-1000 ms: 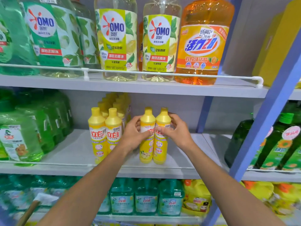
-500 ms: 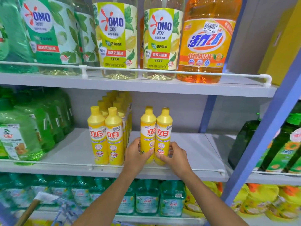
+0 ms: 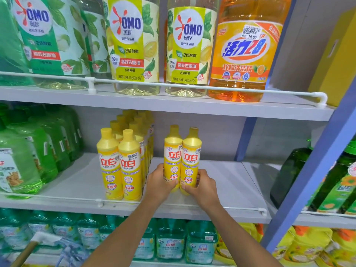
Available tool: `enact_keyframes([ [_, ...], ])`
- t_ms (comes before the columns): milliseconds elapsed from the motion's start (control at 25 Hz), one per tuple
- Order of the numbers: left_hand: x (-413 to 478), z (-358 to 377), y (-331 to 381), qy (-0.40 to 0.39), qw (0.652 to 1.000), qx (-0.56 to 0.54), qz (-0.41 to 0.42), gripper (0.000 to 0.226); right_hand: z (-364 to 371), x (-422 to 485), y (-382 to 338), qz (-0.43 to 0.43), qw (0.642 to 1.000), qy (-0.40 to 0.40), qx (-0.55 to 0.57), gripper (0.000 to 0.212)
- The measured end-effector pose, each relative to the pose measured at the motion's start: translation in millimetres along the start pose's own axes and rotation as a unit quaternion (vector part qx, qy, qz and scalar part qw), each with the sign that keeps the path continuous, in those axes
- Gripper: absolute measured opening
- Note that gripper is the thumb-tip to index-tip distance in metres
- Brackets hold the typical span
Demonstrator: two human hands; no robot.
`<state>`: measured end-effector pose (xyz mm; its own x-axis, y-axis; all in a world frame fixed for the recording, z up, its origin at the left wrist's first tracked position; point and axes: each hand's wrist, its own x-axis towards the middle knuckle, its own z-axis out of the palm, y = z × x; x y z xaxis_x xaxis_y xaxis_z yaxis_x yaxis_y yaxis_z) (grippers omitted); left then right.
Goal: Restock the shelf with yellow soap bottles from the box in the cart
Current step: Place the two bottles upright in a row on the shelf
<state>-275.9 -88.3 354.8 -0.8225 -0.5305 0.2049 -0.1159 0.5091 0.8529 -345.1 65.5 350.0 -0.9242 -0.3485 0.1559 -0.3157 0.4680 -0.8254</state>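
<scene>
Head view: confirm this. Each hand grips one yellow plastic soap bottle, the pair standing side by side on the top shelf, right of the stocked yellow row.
Not quite. The head view shows the two yellow plastic soap bottles on the middle shelf, not the top one. The rest holds: left hand and right hand each grip one, right of the stocked yellow row.

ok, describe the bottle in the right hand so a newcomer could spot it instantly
Find the middle shelf, below the big OMO bottles. Two yellow soap bottles stand apart to the right of the yellow rows, each gripped low by a hand. It is the right one, held by the right hand, with bare shelf on its right.
</scene>
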Motion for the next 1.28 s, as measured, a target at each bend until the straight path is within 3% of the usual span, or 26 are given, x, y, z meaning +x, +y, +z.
enact_keyframes([
  [320, 53, 30, -4, 0.06, 0.996, -0.04, -0.05, 0.056, 21, 63, 11, 0.014, 0.999, 0.025, 0.022, 0.055],
  [560, 92, 52, -32, 0.116, 0.99, -0.058, -0.059, 0.039, 42, 103, 30, 0.0, 0.996, 0.058, 0.065, 0.052],
  [960, 124, 59, -46, 0.121, 0.989, -0.074, -0.048, 0.035, 52, 132, 30, -0.007, 0.996, 0.063, 0.057, 0.052],
  [1280, 134, 62, -51, 0.125, 0.985, -0.098, -0.063, 0.047, 51, 140, 28, -0.02, 0.998, 0.055, 0.029, 0.045],
])
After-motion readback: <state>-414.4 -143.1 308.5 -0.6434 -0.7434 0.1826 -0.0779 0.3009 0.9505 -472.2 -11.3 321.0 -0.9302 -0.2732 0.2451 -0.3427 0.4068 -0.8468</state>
